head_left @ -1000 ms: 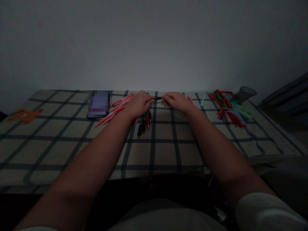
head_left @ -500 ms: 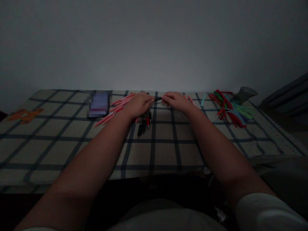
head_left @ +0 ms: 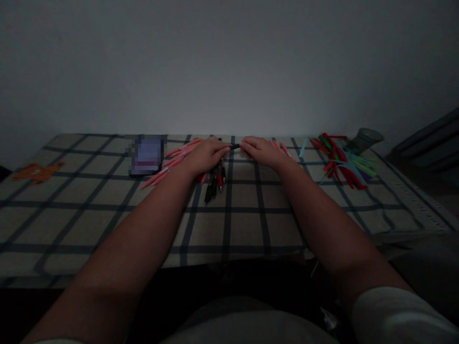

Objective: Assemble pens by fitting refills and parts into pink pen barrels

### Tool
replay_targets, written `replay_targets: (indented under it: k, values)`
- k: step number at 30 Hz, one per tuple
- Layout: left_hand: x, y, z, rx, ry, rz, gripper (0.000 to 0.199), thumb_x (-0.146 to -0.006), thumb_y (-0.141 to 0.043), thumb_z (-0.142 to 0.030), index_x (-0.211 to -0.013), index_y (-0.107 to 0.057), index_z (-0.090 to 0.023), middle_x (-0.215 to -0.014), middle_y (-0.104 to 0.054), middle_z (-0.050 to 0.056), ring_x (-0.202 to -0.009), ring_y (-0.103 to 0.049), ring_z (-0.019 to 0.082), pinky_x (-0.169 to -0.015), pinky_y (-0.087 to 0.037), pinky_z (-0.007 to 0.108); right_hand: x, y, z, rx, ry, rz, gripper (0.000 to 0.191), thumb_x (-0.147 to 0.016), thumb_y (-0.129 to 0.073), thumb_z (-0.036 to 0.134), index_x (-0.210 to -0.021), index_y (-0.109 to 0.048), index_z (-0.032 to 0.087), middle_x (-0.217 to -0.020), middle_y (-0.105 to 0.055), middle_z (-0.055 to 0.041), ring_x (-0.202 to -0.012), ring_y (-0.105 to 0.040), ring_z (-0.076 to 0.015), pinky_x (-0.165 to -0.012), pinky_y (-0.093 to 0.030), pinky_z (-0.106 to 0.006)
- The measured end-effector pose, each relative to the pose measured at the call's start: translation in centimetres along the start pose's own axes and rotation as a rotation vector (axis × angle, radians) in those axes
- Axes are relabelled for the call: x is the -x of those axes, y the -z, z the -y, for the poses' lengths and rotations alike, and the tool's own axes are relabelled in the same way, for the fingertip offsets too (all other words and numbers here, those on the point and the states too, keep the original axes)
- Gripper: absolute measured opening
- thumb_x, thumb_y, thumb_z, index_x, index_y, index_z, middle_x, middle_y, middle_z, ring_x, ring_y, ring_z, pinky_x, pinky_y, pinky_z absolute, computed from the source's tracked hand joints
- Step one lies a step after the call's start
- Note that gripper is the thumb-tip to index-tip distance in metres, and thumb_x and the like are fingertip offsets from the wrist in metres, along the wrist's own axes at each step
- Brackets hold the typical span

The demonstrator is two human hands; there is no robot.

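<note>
A black pen (head_left: pixel 234 146) spans the gap between my two hands, over the far middle of the table. My left hand (head_left: pixel 211 154) pinches its left end, and my right hand (head_left: pixel 257 149) grips the right end, with the fingers curled. Beneath and in front of my left hand lie several black pens and a red one (head_left: pixel 220 180). Pink pens (head_left: pixel 179 155) fan out to the left of that hand, partly covered by it. A few more pink pens (head_left: pixel 285 149) lie just beyond my right wrist.
The checked tablecloth (head_left: pixel 244 229) covers the table against a pale wall. A pixelated bluish item (head_left: pixel 147 155) lies left, an orange cut-out shape (head_left: pixel 38 173) far left. At right are colourful strips (head_left: pixel 340 162), a light blue strip (head_left: pixel 303 148) and a tipped glass (head_left: pixel 366 138).
My right hand has shifted very slightly to the left along the pen. Otherwise the hands and the things on the table look the same.
</note>
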State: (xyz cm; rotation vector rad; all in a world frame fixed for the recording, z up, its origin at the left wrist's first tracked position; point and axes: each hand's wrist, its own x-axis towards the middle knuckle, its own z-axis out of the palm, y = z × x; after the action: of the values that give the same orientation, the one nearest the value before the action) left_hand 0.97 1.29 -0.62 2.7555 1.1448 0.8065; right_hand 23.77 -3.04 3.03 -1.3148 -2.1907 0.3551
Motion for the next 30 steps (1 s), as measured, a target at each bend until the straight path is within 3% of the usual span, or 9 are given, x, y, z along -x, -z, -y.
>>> replay_targets:
  k: [4, 11, 16, 20, 23, 30]
  values:
    - [0.05, 0.32, 0.09, 0.041, 0.019, 0.011, 0.041, -0.104, -0.043, -0.04, -0.1, -0.079, -0.022, -0.091, -0.074, 0.004, -0.101, -0.068, 0.025, -0.1, -0.051, 0.043, -0.33, 0.34, -0.16, 0.02, 0.012, 0.051, 0.034, -0.099, -0.045, 0.042, -0.074, -0.054, 0.021, -0.084, -0.065, -0.0072, -0.088, -0.056, -0.0226, -0.081, -0.048, -0.036]
    - [0.1, 0.37, -0.68, -0.003, -0.039, -0.065, 0.037, -0.099, -0.051, -0.039, -0.119, -0.078, -0.022, -0.102, -0.078, 0.008, -0.104, -0.067, 0.027, -0.099, -0.049, 0.046, -0.41, 0.17, -0.37, -0.046, -0.097, 0.114, 0.052, -0.104, -0.034, 0.052, -0.071, -0.058, 0.019, -0.069, -0.062, -0.0051, -0.075, -0.058, -0.0193, -0.073, -0.049, -0.032]
    - [0.07, 0.41, -0.5, -0.069, -0.038, -0.045, 0.039, -0.1, -0.05, -0.04, -0.12, -0.078, -0.021, -0.101, -0.078, 0.01, -0.103, -0.066, 0.028, -0.096, -0.049, 0.046, -0.09, -0.02, -0.04, 0.004, -0.13, 0.096, 0.06, -0.105, -0.028, 0.057, -0.068, -0.058, 0.019, -0.071, -0.063, -0.0053, -0.078, -0.061, -0.0196, -0.079, -0.05, -0.033]
    - [0.05, 0.45, -0.31, -0.081, -0.013, -0.042, 0.042, -0.101, -0.046, -0.041, -0.115, -0.079, -0.019, -0.099, -0.077, 0.011, -0.102, -0.067, 0.029, -0.095, -0.049, 0.046, -0.08, 0.19, -0.25, 0.008, -0.058, -0.002, 0.04, -0.102, -0.04, 0.05, -0.088, -0.062, 0.02, -0.085, -0.066, -0.0046, -0.088, -0.06, -0.0209, -0.083, -0.049, -0.034]
    - [0.04, 0.37, -0.29, -0.073, -0.009, -0.039, 0.043, -0.102, -0.045, -0.042, -0.115, -0.079, -0.021, -0.099, -0.077, 0.01, -0.102, -0.067, 0.028, -0.097, -0.049, 0.046, -0.1, 0.29, -0.4, -0.027, -0.031, -0.003, 0.027, -0.098, -0.048, 0.043, -0.096, -0.062, 0.02, -0.086, -0.066, -0.0046, -0.086, -0.057, -0.0208, -0.081, -0.048, -0.034]
    - [0.03, 0.2, -0.27, -0.052, -0.009, -0.021, 0.038, -0.101, -0.052, -0.039, -0.126, -0.076, -0.024, -0.103, -0.077, 0.009, -0.107, -0.066, 0.027, -0.102, -0.048, 0.046, -0.22, -0.2, -0.47, -0.032, -0.042, 0.021, 0.038, -0.103, -0.038, 0.041, -0.071, -0.049, 0.022, -0.075, -0.06, -0.0042, -0.08, -0.054, -0.0208, -0.08, -0.046, -0.035]
